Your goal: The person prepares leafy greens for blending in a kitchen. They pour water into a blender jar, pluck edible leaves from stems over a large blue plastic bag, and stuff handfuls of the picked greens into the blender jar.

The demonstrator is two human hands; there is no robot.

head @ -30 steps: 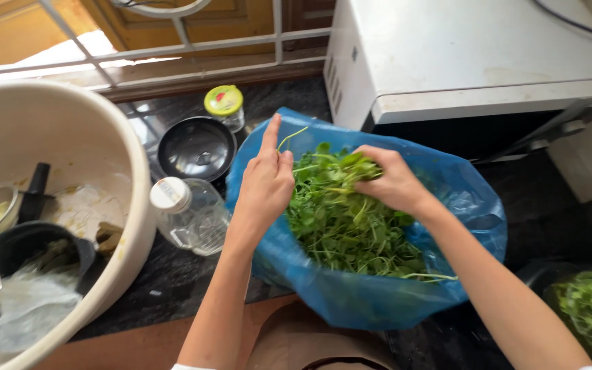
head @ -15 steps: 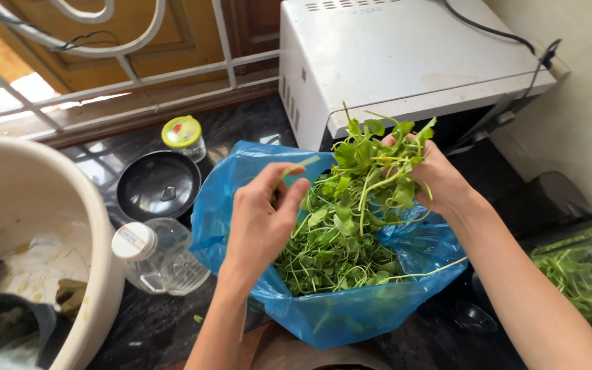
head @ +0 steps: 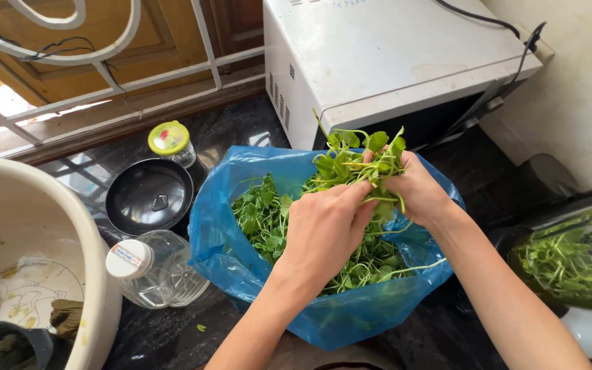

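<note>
While both hands meet above the open mouth of the blue plastic bag, the right hand is closed round a bunch of leafy green stems, gripping them low so that the leaves stand up clear above its knuckles. Just beside it, touching, the left hand has its fingers drawn together and its fingertips pinching at the same stems where they leave the right hand's grip, which looks like a way of working on single stalks while the bunch is kept steady. Directly beneath both hands lies the rest of the loose greens, heaped inside the bag; holding the bunch over the bag means anything that drops falls back in. Beyond the hands, close behind the bag, stands a white microwave oven. Out past the left hand, on the dark counter, sit a black pot lid, a small jar with a yellow-green cap and a clear plastic bottle with a white cap lying just beside the bag. Farther to that side is a large cream basin. Off beyond the right forearm, more greens show through a clear bag, well apart from the hands.
</note>
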